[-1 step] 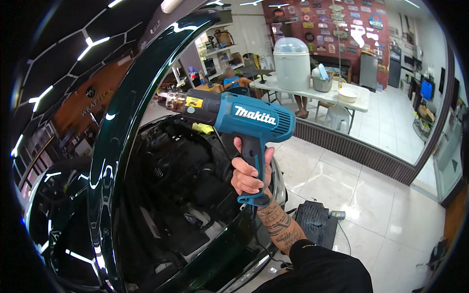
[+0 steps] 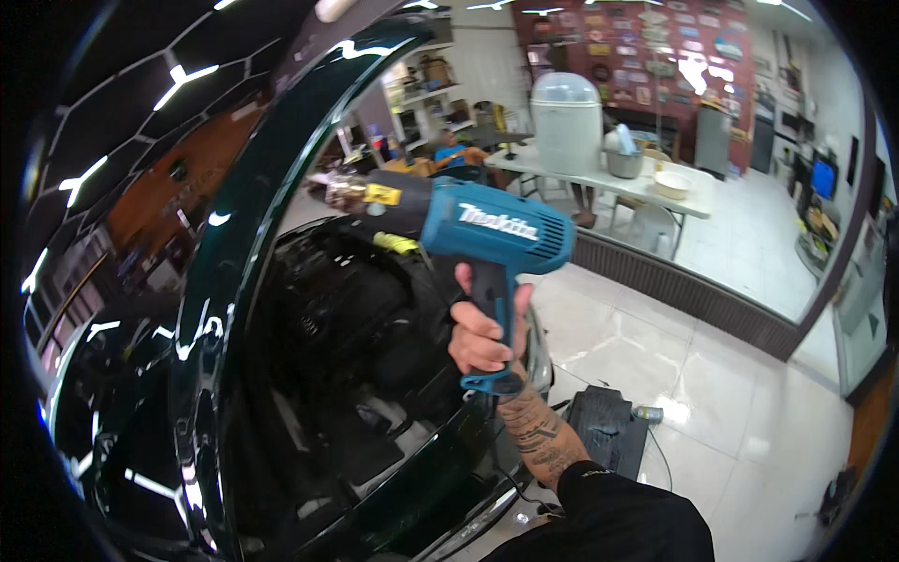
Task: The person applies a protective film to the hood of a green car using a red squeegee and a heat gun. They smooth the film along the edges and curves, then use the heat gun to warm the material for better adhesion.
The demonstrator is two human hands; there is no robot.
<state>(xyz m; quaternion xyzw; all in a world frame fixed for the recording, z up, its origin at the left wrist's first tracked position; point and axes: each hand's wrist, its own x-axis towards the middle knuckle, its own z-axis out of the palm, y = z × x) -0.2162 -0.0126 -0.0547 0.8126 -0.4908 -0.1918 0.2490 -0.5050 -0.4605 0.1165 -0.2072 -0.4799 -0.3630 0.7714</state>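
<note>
My right hand [image 2: 482, 337] is closed round the handle of a teal and black heat gun [image 2: 496, 229], held up before the raised edge of a glossy dark green car panel [image 2: 253, 169]. The metal nozzle [image 2: 345, 194] points left toward that panel; whether it touches cannot be told. Behind and below the gun lies the dark open engine bay [image 2: 337, 337], with a small yellow-green item [image 2: 395, 244] at its upper edge. My tattooed forearm comes up from the lower right in a black sleeve. My left hand is out of view.
A black bundle [image 2: 604, 431] and a small can [image 2: 646, 413] sit low beside the car on the tiled floor [image 2: 712, 393]. Beyond glass, a white table [image 2: 693, 192] carries containers, and a seated person [image 2: 449, 155] wears blue. A cord hangs from the gun.
The gun and my right hand sit slightly further right in the picture, along with the background, and the picture has become blurred. The grip is unchanged.
</note>
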